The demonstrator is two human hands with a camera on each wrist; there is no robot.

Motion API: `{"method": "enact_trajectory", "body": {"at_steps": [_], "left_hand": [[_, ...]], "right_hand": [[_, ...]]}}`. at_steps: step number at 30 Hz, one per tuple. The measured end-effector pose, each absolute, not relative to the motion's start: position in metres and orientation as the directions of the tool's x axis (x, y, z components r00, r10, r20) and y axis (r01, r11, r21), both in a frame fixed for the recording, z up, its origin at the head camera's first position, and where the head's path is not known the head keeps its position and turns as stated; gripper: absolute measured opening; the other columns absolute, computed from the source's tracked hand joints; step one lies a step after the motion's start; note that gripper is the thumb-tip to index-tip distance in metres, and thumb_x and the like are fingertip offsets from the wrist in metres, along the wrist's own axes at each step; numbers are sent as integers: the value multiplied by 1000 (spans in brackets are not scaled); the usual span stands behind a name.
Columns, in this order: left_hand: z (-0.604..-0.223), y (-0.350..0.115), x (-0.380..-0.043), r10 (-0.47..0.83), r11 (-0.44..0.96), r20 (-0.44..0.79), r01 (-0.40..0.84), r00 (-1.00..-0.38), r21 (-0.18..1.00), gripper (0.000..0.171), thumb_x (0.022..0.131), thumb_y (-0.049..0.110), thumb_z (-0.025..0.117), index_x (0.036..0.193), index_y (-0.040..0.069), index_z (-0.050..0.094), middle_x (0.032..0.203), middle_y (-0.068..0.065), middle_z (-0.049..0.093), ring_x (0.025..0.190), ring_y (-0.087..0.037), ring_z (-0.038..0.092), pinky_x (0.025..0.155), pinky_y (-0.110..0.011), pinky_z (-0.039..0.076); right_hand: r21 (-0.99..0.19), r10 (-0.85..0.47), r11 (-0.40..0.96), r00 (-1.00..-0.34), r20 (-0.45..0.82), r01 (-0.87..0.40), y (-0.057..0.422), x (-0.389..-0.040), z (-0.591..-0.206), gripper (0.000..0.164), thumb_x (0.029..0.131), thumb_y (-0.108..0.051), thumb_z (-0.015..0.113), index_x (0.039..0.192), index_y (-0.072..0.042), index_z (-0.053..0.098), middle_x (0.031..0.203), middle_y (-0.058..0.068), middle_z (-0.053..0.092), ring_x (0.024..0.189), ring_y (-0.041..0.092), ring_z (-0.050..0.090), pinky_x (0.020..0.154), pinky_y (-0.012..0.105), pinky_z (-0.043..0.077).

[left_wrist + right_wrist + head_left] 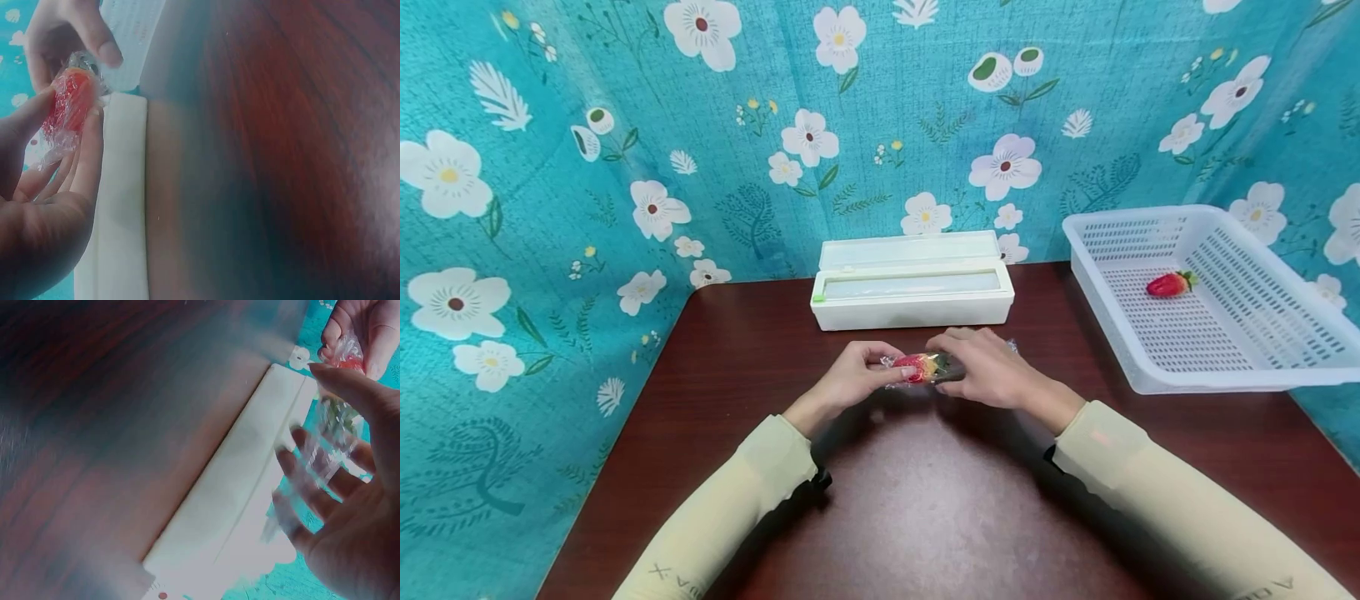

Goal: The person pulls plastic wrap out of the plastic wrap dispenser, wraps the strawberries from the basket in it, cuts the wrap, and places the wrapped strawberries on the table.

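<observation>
A red strawberry (927, 365) wrapped in crinkled clear plastic film is held up over the table between the two hands. My left hand (850, 377) pinches its red end between thumb and fingers, and loose film (59, 150) sticks out beside that grip. At the leafy end, my right hand (988, 367) has its thumb apart from its loosely bent fingers. Film (328, 447) hangs in front of those fingers in the right wrist view, where they are partly blurred. Green leaves (342, 419) show through the film there.
Behind the hands stands a white cling film box (913, 313) with its lid raised and a roll inside. A white plastic basket (1138, 371) at the right holds an unwrapped strawberry (1167, 285). A flowered teal cloth (880, 100) hangs behind the dark table (895, 517).
</observation>
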State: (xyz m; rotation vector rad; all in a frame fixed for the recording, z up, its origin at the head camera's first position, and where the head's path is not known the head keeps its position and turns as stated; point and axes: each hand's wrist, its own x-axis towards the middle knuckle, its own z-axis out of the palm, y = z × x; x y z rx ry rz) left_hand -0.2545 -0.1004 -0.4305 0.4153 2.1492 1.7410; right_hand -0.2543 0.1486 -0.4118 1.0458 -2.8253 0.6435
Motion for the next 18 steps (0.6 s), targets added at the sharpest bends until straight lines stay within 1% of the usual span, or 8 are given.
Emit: {"method": "enact_trajectory", "body": {"at_steps": [2,3,5,7,8,10,14,18], "left_hand": [[-430,-102,-256,409,217,-75,18,-909,976,25,91,11,79,112,-2,73,97,-11,74,90,-38,72,88,-57,54],[-429,-103,-256,398,228,-69,26,-915,973,25,91,12,79,111,-2,73,97,-11,74,88,-36,72,88,-56,55],[-429,-106,-257,377,242,-62,33,-924,970,25,91,12,80,111,-1,73,97,-11,74,83,-30,71,86,-54,56],[-429,-108,-258,352,255,-60,34,-934,966,25,90,14,81,111,1,74,99,-10,74,82,-27,70,86,-51,57],[-428,-109,-258,344,253,-57,34,-937,967,26,90,15,81,111,1,74,100,-10,74,84,-28,70,87,-50,57],[-427,-111,-259,331,247,-54,32,-942,969,26,90,17,81,111,3,75,102,-11,74,88,-36,70,88,-52,56],[-425,-112,-259,333,217,-53,22,-942,976,26,91,17,81,112,5,75,105,-11,74,97,-47,66,93,-59,52],[-425,-110,-258,360,179,-58,7,-931,984,26,91,14,80,114,3,73,105,-12,74,99,-50,65,94,-60,51]], "right_hand": [[-302,-594,710,-772,227,-636,154,-253,-409,66,80,-31,89,136,-9,62,129,10,62,117,29,56,101,55,41],[-278,-586,721,-773,243,-634,157,-252,-407,69,80,-32,89,138,-7,60,132,12,60,122,32,53,104,57,38],[-229,-571,739,-769,287,-634,162,-249,-403,72,81,-32,87,141,-5,57,135,15,56,128,35,48,106,58,35],[-199,-554,752,-767,326,-628,165,-245,-399,70,82,-30,87,140,-3,58,133,16,57,125,35,49,102,56,38],[-189,-543,760,-768,339,-622,166,-242,-398,67,82,-29,87,137,-2,60,130,16,58,123,35,50,99,54,40],[-193,-520,777,-783,342,-600,167,-237,-396,61,82,-26,87,133,-2,62,125,16,61,116,33,55,94,51,44],[-280,-463,803,-846,264,-526,166,-230,-396,54,85,-23,85,130,0,64,120,15,64,103,29,62,88,49,52],[-421,-412,787,-892,185,-451,163,-231,-399,52,87,-21,82,130,2,63,116,16,66,101,30,65,85,50,55]]}}
